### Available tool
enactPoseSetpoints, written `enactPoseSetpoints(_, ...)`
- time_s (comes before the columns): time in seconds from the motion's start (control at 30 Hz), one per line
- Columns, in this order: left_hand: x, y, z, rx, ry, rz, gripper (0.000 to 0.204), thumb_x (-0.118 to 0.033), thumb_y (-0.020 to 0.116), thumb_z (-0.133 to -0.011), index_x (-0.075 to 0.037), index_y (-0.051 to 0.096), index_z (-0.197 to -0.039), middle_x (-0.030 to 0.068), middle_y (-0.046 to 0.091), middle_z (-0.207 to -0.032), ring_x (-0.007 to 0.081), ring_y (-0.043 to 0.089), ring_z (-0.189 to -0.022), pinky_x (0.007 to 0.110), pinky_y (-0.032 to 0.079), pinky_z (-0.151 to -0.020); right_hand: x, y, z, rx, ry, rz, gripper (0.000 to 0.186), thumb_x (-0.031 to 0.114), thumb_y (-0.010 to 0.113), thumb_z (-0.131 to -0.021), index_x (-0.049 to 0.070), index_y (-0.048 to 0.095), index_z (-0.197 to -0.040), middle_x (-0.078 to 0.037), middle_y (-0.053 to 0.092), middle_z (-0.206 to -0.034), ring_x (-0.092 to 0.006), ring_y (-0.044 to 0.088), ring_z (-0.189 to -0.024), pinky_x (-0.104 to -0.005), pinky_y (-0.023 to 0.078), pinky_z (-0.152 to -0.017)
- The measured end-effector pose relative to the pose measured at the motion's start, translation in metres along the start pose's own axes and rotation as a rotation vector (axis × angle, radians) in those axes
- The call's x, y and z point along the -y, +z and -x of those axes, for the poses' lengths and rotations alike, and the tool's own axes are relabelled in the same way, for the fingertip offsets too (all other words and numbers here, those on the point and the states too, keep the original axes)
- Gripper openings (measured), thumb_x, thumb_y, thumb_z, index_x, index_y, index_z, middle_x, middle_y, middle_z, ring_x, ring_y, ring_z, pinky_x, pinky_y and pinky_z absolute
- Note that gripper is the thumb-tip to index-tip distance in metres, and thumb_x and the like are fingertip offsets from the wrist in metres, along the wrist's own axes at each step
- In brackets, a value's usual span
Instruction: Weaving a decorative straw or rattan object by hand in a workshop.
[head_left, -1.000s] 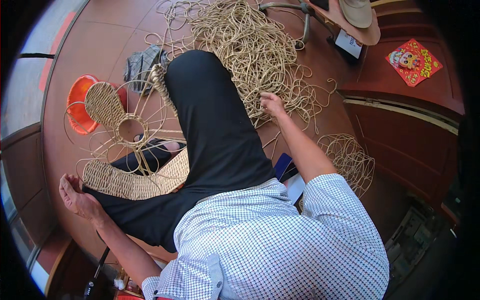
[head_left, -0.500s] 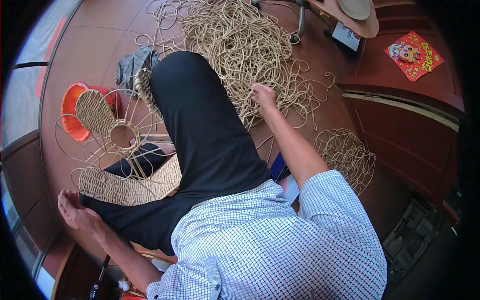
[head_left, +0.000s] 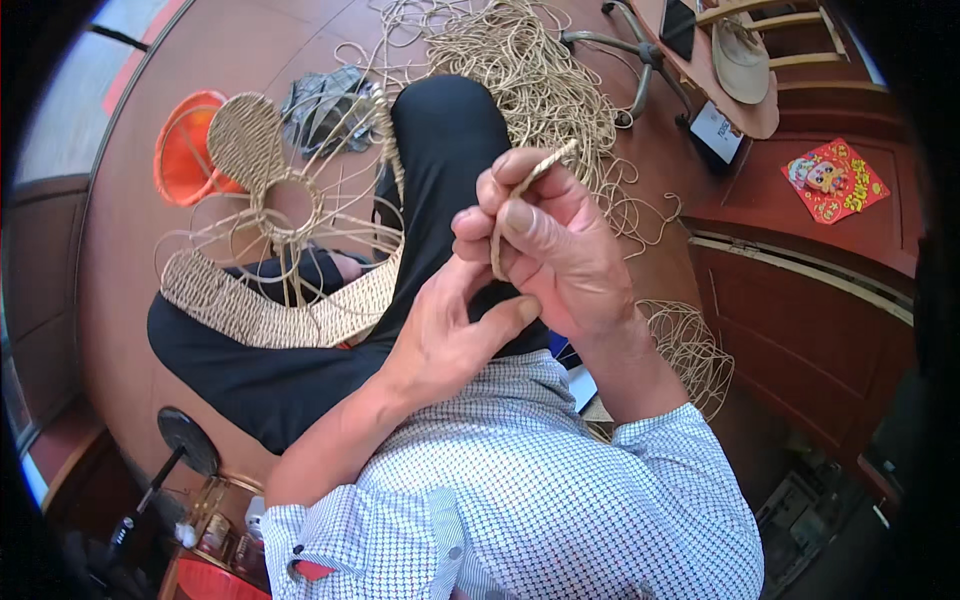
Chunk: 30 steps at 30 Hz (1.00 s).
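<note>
My right hand is raised over my lap, closed in a pinch on a short length of straw-coloured twisted cord. One cord end sticks up past the fingertips; the lower part runs down towards my left hand. That hand is against the right one, its thumb stretched out apart, its other fingers partly hidden behind the right hand. A woven straw piece lies across my left leg, with curved bands, a woven oval lobe, a ring and many loose looping strands.
A large heap of loose cord covers the floor ahead, and a smaller coil lies to the right. An orange-red bucket and a grey cloth stand beyond the woven piece. A chair base is at far right, near a red cabinet.
Both hands have come together in front of me: the left from beside the left knee, the right back from the cord heap, now with cord in it. The view has shifted.
</note>
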<state>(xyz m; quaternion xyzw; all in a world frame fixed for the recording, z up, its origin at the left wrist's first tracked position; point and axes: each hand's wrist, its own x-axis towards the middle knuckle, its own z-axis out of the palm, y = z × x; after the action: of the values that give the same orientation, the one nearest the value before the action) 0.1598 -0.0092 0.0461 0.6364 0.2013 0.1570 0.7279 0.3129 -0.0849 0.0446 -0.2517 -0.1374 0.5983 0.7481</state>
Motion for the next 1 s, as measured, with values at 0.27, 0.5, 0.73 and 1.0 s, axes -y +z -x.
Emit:
enactPoseSetpoints(0.27, -0.002, -0.109, 0.097, -0.223, -0.408, 0.215, 0.024, -0.028, 0.067, -0.106, -0.008, 0.06, -0.096, -0.0092, 0.044, -0.065, 0.0017, 0.038, -0.05, 0.021, 0.037, -0.047, 0.077, -0.087, -0.022, -0.42, -0.079, 0.117, 0.031, 0.02, 0.05, -0.116, -0.003, 0.053, -0.137, 0.003, 0.052, -0.088, -0.0041, 0.044, -0.068, -0.0207, 0.038, -0.059)
enactPoseSetpoints(0.5, -0.011, -0.252, 0.234, -0.347, -0.368, 0.097, 0.03, -0.037, 0.067, -0.106, -0.011, 0.056, -0.098, -0.0108, 0.038, -0.065, 0.0012, 0.032, -0.052, 0.019, 0.027, -0.049, 0.142, -0.191, -0.02, -0.592, -0.099, 0.104, 0.024, 0.022, 0.047, -0.117, 0.003, 0.057, -0.129, 0.003, 0.047, -0.08, -0.0067, 0.039, -0.06, -0.0235, 0.034, -0.052)
enactPoseSetpoints(0.73, 0.015, -0.304, 0.314, -1.111, -0.464, 0.12, 0.021, -0.03, 0.071, -0.105, -0.013, 0.065, -0.116, -0.011, 0.055, -0.092, -0.0002, 0.048, -0.072, 0.018, 0.033, -0.06, 0.195, -0.299, -0.011, -0.599, -0.082, 0.044, 0.019, 0.009, 0.046, -0.113, -0.001, 0.057, -0.125, 0.003, 0.042, -0.066, -0.0074, 0.034, -0.048, -0.0249, 0.03, -0.045)
enactPoseSetpoints(1.0, 0.021, -0.349, 0.373, -1.046, -0.401, 0.162, 0.023, -0.032, 0.068, -0.108, -0.011, 0.067, -0.117, -0.0117, 0.04, -0.07, -0.0001, 0.032, -0.053, 0.022, 0.027, -0.047, 0.34, -0.446, -0.002, -0.648, -0.076, 0.228, 0.022, 0.002, 0.047, -0.11, -0.003, 0.063, -0.125, 0.002, 0.045, -0.072, -0.0074, 0.033, -0.051, -0.0246, 0.027, -0.044)
